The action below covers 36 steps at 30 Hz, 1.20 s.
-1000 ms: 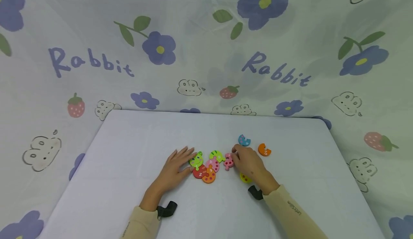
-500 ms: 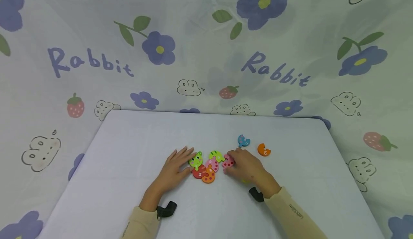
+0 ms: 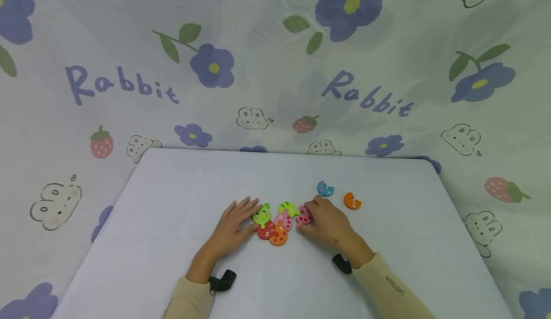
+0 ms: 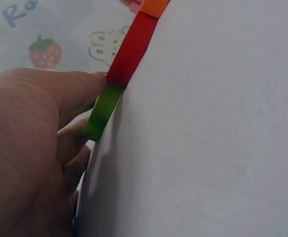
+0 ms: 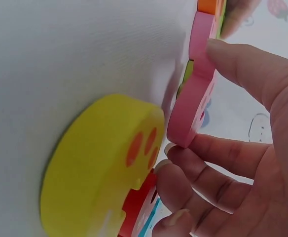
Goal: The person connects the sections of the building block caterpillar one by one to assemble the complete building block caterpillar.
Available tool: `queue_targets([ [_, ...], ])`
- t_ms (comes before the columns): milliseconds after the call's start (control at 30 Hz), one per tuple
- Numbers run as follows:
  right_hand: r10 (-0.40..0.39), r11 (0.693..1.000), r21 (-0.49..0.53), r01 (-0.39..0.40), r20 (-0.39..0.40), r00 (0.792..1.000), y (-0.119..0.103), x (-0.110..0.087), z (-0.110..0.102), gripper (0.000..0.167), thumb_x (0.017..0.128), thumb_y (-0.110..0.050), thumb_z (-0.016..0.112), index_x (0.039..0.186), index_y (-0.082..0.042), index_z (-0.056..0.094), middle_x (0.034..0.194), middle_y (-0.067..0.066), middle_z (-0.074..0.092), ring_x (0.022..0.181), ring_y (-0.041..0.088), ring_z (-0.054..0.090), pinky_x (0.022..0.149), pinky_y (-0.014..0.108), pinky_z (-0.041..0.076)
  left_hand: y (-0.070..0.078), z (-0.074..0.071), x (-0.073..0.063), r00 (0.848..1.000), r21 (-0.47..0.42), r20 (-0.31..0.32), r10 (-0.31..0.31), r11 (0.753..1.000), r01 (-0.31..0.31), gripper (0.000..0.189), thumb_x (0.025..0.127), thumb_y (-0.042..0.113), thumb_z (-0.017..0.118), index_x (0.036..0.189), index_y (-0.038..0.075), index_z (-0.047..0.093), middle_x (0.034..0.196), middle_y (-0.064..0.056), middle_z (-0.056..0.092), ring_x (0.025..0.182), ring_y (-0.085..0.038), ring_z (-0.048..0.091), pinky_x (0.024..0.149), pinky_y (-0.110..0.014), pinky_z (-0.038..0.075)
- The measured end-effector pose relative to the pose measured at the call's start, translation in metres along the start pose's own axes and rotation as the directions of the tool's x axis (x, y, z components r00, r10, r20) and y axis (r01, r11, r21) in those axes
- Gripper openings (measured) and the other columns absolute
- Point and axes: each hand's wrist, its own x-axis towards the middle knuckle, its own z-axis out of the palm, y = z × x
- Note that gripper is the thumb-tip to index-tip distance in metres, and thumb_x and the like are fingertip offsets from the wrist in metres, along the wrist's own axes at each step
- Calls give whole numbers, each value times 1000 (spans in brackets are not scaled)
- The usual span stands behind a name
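A jigsaw caterpillar lies on the white table: a green smiling head (image 3: 261,215), a red piece (image 3: 265,230), an orange piece (image 3: 279,236), a pink piece (image 3: 283,221) and a green striped piece (image 3: 288,209), joined in a chain. My left hand (image 3: 232,228) rests beside it with extended fingers. In the left wrist view, thumb and fingers touch the sides of the green and red pieces. My right hand (image 3: 330,224) pinches a second pink jigsaw piece (image 5: 186,108) by its edges, thumb at one end, index finger at the other. It lies just right of the striped piece.
Beyond the right hand lie a blue piece (image 3: 325,189) and an orange piece marked 10 (image 3: 352,201). A yellow piece (image 5: 99,163) and a red one (image 5: 138,205) are near the right fingers, covered by that hand in the head view. A printed curtain (image 3: 267,70) stands behind the table.
The right hand has shifted its grip on the loose pink piece, bringing its thumb to the near side, and the piece has turned slightly. Its palm now covers the yellow piece. The left hand stays put.
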Motion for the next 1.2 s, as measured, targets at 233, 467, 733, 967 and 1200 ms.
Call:
queue_targets([
  [233, 17, 999, 28, -17, 6, 1000, 0, -1, -2, 66, 86, -52, 82, 134, -10, 68, 124, 6, 65, 115, 24, 60, 97, 42, 58, 1, -1, 0, 1000, -2, 11, -11, 1000, 11, 55, 102, 28, 70, 155, 19, 54, 165, -1, 42, 157, -27, 25, 129, -54, 6],
  [467, 27, 999, 43, -27, 2, 1000, 5, -3, -5, 66, 89, -49, 80, 139, -8, 65, 131, 9, 64, 120, 28, 60, 101, 46, 56, 1, -1, 0, 1000, -6, 11, -23, 1000, 23, 56, 102, 28, 70, 155, 19, 54, 165, 0, 42, 158, -26, 24, 129, -54, 6],
  [733, 32, 997, 66, -32, -5, 999, 18, -7, -6, 68, 89, -45, 80, 143, -8, 62, 141, 12, 61, 129, 32, 57, 106, 51, 53, 5, -2, 1, 1000, -10, 9, -26, 1000, 26, 55, 102, 27, 71, 154, 18, 55, 164, -2, 42, 157, -27, 25, 128, -55, 6],
  [967, 31, 999, 45, -31, -9, 999, 25, -11, -8, 69, 90, -41, 81, 145, -6, 60, 142, 13, 61, 130, 33, 56, 105, 50, 53, 4, -1, 0, 1000, 3, 4, -26, 1000, 26, 55, 102, 27, 71, 154, 18, 55, 164, -2, 42, 157, -28, 25, 128, -56, 6],
  [1200, 33, 999, 12, -32, -25, 999, 31, -15, -6, 66, 89, -40, 83, 142, -6, 62, 137, 11, 64, 123, 31, 56, 103, 48, 55, 3, 0, 1, 999, 11, 10, -36, 999, 35, 56, 102, 29, 71, 155, 21, 54, 164, 0, 42, 157, -25, 25, 129, -54, 6],
])
